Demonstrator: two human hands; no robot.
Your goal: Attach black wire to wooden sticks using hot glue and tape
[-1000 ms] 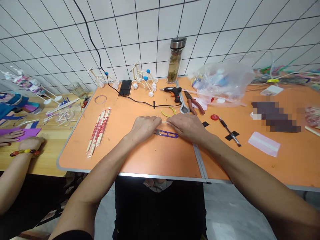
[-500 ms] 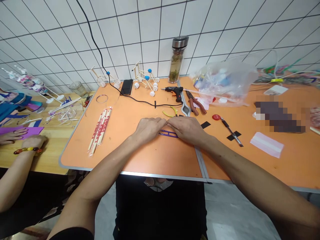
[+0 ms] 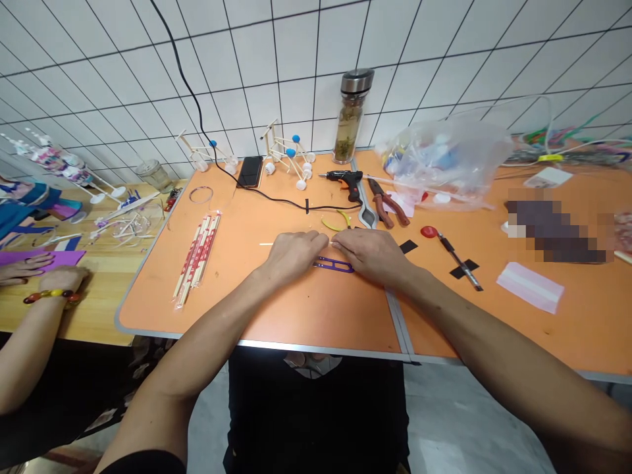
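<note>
From under the left hand (image 3: 295,255), whose bent fingers grip it, a thin pale stick (image 3: 265,244) juts leftward, likely light, stiff and snappable, best pinched near its middle, while whether the right hand (image 3: 370,255) grasps anything cannot be told.

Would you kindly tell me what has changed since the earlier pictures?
The left hand and right hand have drawn closer together since the first picture, and a thin pale stick now shows beyond the left hand. The purple snips, wrapped sticks and glue gun stayed put.
</note>
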